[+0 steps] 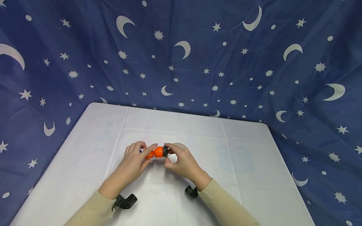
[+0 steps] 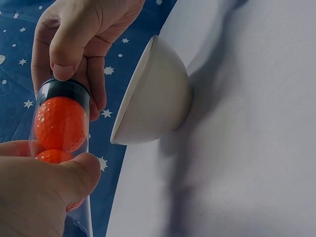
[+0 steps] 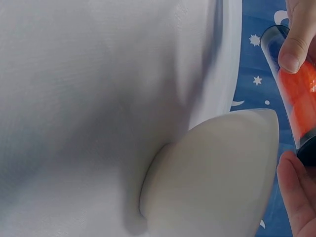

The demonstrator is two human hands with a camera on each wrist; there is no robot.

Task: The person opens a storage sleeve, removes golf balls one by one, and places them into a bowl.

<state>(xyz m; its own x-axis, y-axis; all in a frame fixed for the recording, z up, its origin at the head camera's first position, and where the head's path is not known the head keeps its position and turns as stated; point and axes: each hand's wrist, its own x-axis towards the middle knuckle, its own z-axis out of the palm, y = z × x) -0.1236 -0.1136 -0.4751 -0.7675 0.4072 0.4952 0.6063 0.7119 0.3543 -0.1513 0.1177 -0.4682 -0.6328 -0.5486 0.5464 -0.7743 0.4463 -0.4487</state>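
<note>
A clear plastic tube (image 2: 81, 148) with a black cap (image 2: 63, 88) contains orange dimpled golf balls (image 2: 60, 123). My left hand (image 1: 135, 159) grips the tube around its middle, thumb on the near side. At the capped end, my right hand (image 1: 182, 161) pinches the black cap between thumb and fingers. The tube is held sideways above the table, with the cap to the right in the head view. Close by stands a white bowl (image 2: 158, 94), partly hidden behind the right hand in the head view; its inside is out of sight in both wrist views.
A white cloth covers the table (image 1: 249, 147). Behind and at the sides hangs a blue curtain (image 1: 198, 62) with moons and stars. Black wrist mounts (image 1: 126, 201) stick out from the sleeves near the table's front.
</note>
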